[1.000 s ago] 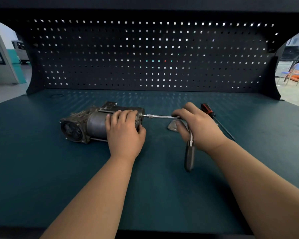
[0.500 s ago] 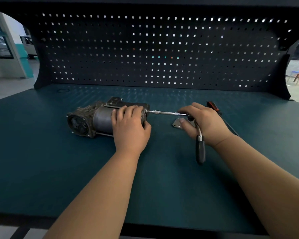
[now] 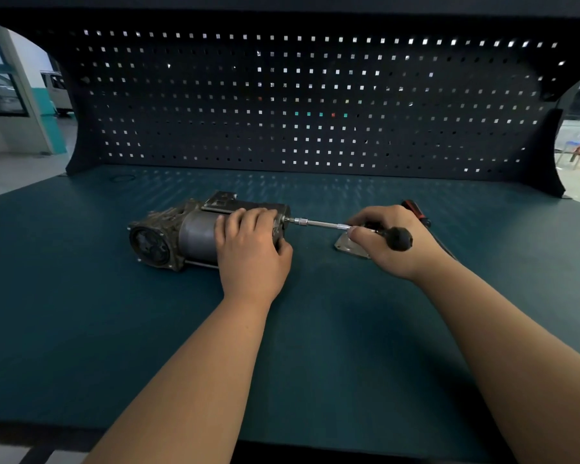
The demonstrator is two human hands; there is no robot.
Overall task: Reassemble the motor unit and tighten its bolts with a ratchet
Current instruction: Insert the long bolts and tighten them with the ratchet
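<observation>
Your left hand curls over the right end of the motor unit, which lies on its side left of centre on the teal bench top; your right hand grips the ratchet, whose silver extension runs level into the unit's end face; a small metal plate lies partly beneath that hand, a red-and-black screwdriver just behind it; a black pegboard backs the bench; pale workshop floor shows at both sides.
</observation>
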